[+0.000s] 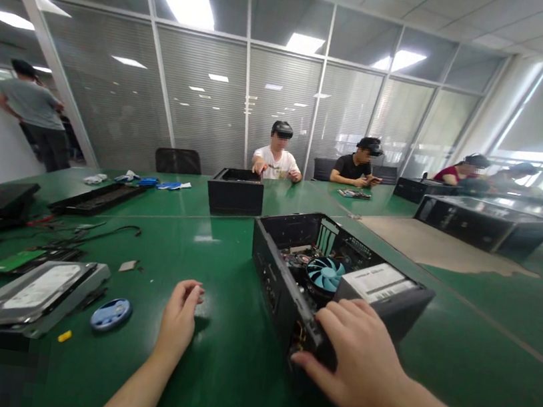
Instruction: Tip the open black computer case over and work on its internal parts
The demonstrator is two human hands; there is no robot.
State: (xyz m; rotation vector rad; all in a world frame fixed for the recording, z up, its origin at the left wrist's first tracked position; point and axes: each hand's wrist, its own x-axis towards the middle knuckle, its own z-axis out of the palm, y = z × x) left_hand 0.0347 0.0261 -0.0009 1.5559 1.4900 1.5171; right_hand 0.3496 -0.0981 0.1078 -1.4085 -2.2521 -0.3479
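An opened black computer case point(271, 277) lies on the green table point(225, 386) in front of me. Inside it show a cooling fan with teal blades point(327, 275) and, at the near right, a power supply point(376, 282) with a white label. My right hand point(361, 357) grips the near edge of the case, thumb on the outside, fingers over the top. To the left of the case, my left hand point(179, 315) hovers over the table with its fingers curled in toward the thumb. Whatever those fingers may hold is hidden.
At left lie a hard drive point(43, 296), a green circuit board point(15, 262), a round blue dish point(111, 314), a small yellow piece point(65, 336) and cables. Another black case point(234, 197) stands farther back. Several people sit across the table; a further case point(485, 223) rests at right.
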